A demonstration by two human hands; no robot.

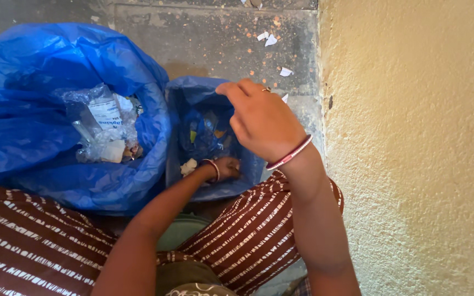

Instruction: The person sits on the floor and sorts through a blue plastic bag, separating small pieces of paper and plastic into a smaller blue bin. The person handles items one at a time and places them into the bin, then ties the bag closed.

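Wall (pixel 412 164), rough yellow plaster, fills the right side. Floor (pixel 215 38) grey concrete, littered with white paper scraps (pixel 270 38) and orange specks. Large blue bag (pixel 39 98) at left, open, showing clear plastic wrappers (pixel 102 123). Small blue-lined bin (pixel 193 93) sits between large bag and wall, touching the bag. Right hand (pixel 261 123) held above the bin, fingers (pixel 231 90) pinching the liner's far rim. Left hand (pixel 226 169) reaches down inside at the near edge; whether its fingers are closed cannot be told. Judged step: working the liner. Next move calls for a firm two-handed hold on the rim.
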